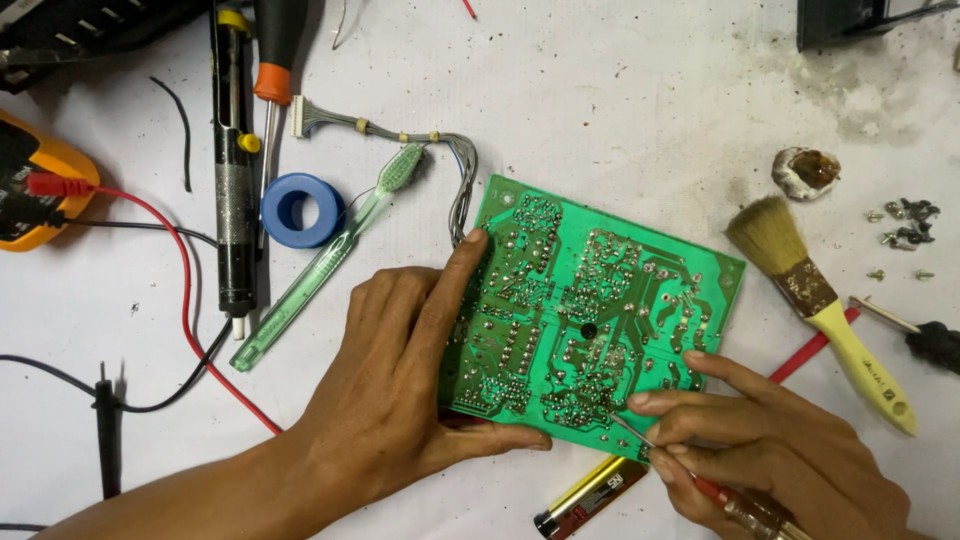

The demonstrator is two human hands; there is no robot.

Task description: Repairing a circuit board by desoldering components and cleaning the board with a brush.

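Green circuit board, two hands.

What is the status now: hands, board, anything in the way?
Left hand grips board edge. Right hand holds probe, tip on solder side. Lighter lies close below; nothing blocking.

Shown on the stained white work surface: at ten o'clock, a black desoldering pump, an orange-collared screwdriver, a blue tape roll and a translucent green toothbrush; at nine o'clock, a yellow multimeter with a red lead; at three o'clock, a yellow-handled bristle brush and small loose screws; at six o'clock, a yellow-and-black lighter.
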